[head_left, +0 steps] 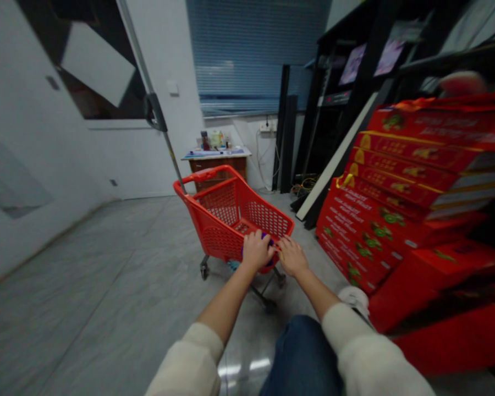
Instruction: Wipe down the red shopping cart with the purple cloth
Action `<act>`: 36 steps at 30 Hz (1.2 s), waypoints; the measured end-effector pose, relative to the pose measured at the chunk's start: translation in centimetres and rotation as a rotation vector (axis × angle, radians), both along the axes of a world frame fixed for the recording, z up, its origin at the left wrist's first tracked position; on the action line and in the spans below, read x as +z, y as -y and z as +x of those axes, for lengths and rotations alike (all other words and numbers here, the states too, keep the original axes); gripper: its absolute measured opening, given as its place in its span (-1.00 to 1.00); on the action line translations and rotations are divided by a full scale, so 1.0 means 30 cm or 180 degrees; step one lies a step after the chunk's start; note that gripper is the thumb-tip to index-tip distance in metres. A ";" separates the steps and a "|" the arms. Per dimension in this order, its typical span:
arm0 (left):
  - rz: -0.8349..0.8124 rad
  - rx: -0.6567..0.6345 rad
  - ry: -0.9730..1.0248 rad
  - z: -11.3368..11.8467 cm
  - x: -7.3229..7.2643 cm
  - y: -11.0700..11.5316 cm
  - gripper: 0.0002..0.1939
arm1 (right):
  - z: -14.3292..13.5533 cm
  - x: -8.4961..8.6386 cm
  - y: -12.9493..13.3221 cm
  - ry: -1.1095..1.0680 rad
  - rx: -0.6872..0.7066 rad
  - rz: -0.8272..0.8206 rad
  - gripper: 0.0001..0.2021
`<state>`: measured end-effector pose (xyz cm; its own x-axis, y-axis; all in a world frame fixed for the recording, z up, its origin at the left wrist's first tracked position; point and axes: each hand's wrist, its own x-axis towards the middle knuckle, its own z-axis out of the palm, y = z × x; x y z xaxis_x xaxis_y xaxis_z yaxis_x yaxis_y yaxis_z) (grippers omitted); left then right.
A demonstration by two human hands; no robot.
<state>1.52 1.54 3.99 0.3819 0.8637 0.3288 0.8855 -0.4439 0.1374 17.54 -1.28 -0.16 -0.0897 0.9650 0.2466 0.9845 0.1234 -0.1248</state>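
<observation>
The red plastic shopping cart (pixel 218 241) stands mid-floor on casters (pixel 204 270), near end towards the person. Both hands are there — left hand (pixel 256 251) curled over the rim by a purple piece (pixel 268 240), right hand (pixel 292 256) half bent at the corner — presumably steadying something that rolls. Whether either grips firmly, I cannot tell. Red cartons (pixel 357 236) stack at right, probably saving floor.

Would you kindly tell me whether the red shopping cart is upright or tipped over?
Upright: the red shopping cart has its wheels beneath it, at the floor, and its open top faces up.
</observation>
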 end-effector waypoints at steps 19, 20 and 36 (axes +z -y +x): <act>-0.0134 -0.0370 -0.0476 -0.176 0.020 -0.005 -0.70 | -0.051 0.067 -0.039 0.0112 0.0182 -0.0005 -0.61; -0.0110 -0.0405 -0.0495 -0.180 0.017 0.002 -0.70 | -0.034 0.069 -0.053 0.0143 0.0249 -0.0098 -0.60; -0.0193 0.0152 -0.0265 -0.120 -0.020 -0.004 -0.66 | -0.151 0.069 -0.063 0.0345 0.0019 -0.0238 -0.64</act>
<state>-2.08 1.67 3.40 0.3637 0.8989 0.2442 0.9149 -0.3941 0.0879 13.01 0.60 1.91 -0.1176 0.9797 0.1624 0.9920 0.1235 -0.0269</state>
